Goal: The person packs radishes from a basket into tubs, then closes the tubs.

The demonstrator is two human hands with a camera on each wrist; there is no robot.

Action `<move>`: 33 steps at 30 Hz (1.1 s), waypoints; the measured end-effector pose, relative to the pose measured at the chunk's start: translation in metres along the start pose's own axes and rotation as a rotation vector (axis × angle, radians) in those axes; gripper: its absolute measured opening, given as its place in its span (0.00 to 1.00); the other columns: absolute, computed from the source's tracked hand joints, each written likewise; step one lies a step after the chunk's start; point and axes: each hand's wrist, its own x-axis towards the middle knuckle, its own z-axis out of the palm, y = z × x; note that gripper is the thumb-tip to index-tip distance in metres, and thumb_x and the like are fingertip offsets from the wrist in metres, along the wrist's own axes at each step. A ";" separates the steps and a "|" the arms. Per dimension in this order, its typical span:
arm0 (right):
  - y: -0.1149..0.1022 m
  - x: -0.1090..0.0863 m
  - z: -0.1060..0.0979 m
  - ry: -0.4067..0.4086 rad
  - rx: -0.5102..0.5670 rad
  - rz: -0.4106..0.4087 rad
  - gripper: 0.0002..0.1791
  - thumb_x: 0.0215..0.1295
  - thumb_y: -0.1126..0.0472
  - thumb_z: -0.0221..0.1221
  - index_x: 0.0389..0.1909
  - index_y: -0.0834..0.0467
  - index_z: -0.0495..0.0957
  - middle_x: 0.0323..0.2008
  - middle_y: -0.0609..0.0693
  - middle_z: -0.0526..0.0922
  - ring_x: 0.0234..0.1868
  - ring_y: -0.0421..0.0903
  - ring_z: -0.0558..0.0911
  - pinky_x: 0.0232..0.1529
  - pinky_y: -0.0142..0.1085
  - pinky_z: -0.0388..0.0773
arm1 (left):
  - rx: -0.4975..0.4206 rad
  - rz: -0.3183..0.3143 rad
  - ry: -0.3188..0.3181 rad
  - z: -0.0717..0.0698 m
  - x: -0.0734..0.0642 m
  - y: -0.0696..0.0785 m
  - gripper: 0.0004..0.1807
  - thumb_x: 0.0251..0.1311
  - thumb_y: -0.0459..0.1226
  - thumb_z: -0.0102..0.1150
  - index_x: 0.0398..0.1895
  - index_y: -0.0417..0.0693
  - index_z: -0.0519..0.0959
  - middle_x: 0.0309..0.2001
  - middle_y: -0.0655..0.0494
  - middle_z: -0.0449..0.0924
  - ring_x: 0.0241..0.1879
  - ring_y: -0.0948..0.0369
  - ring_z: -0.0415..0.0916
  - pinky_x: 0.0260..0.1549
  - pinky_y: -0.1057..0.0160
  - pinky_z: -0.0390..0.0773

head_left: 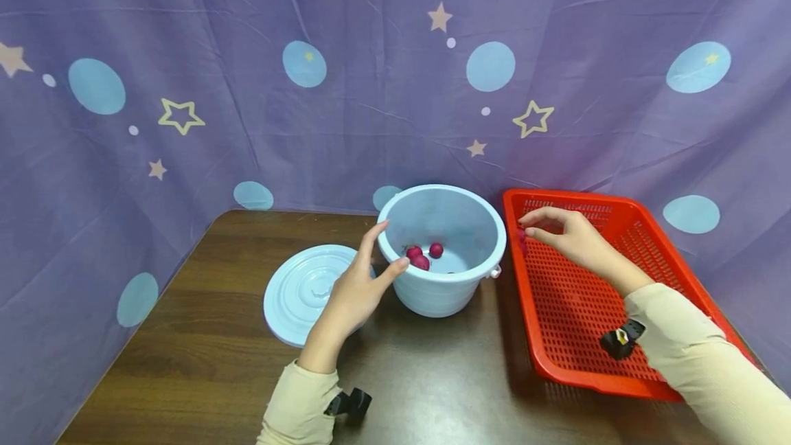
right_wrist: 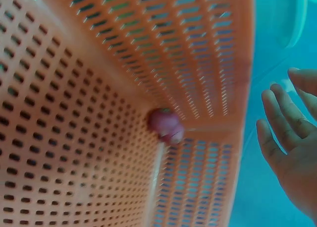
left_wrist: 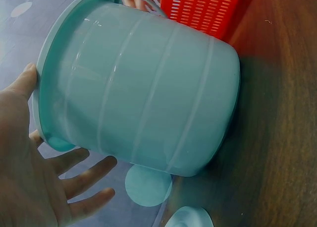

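In the head view, my left hand touches the near-left rim of a light blue bucket, fingers spread and thumb at the rim. The left wrist view shows this hand beside the ribbed bucket wall with straight fingers. Several red radishes lie on the bucket's bottom. My right hand is over the left side of a red basket, thumb and fingers apart. In the right wrist view, radishes sit in the basket's corner, and the right hand holds nothing.
A light blue lid lies on the wooden table left of the bucket, partly behind my left hand. Behind the table hangs a purple curtain with stars and blue spots. The basket stands close to the bucket's right.
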 end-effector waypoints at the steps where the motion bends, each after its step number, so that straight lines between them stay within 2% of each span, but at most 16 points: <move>1: 0.004 0.001 0.001 -0.003 -0.009 0.010 0.14 0.69 0.64 0.61 0.53 0.65 0.80 0.46 0.60 0.84 0.41 0.39 0.84 0.42 0.25 0.76 | -0.003 -0.001 -0.001 0.000 0.000 0.000 0.41 0.59 0.71 0.50 0.74 0.87 0.47 0.63 0.48 0.72 0.57 0.44 0.74 0.50 0.36 0.71; 8: 0.031 0.010 0.004 0.009 -0.096 0.054 0.11 0.68 0.65 0.62 0.48 0.63 0.83 0.45 0.58 0.85 0.44 0.52 0.82 0.43 0.32 0.76 | -0.008 0.001 0.000 0.001 0.001 -0.001 0.40 0.60 0.70 0.50 0.74 0.88 0.47 0.65 0.48 0.70 0.59 0.44 0.72 0.51 0.35 0.70; 14: 0.049 0.014 0.002 -0.012 -0.063 0.085 0.12 0.66 0.67 0.63 0.49 0.67 0.81 0.45 0.63 0.84 0.44 0.55 0.83 0.40 0.30 0.77 | -0.011 -0.002 -0.002 0.001 0.001 -0.001 0.41 0.58 0.72 0.50 0.73 0.90 0.47 0.65 0.48 0.71 0.60 0.45 0.72 0.52 0.34 0.69; 18: 0.057 0.018 0.003 -0.024 -0.044 0.082 0.13 0.64 0.68 0.64 0.48 0.68 0.81 0.44 0.63 0.84 0.42 0.54 0.84 0.38 0.29 0.77 | -0.009 -0.004 0.000 0.001 0.001 0.000 0.41 0.58 0.72 0.50 0.73 0.89 0.47 0.64 0.48 0.71 0.60 0.46 0.72 0.52 0.34 0.69; 26: 0.068 0.026 0.009 -0.084 -0.109 0.082 0.13 0.61 0.67 0.67 0.45 0.68 0.82 0.41 0.61 0.86 0.40 0.50 0.82 0.38 0.31 0.76 | -0.012 -0.006 0.001 0.001 0.000 -0.001 0.40 0.60 0.70 0.51 0.74 0.88 0.47 0.65 0.47 0.71 0.60 0.45 0.72 0.51 0.34 0.69; 33: 0.074 0.028 0.017 -0.154 -0.146 0.144 0.15 0.59 0.66 0.68 0.45 0.68 0.81 0.42 0.63 0.85 0.39 0.51 0.80 0.42 0.42 0.76 | -0.006 -0.001 -0.001 0.000 0.000 0.000 0.41 0.60 0.70 0.50 0.75 0.86 0.47 0.66 0.47 0.69 0.61 0.45 0.71 0.51 0.34 0.69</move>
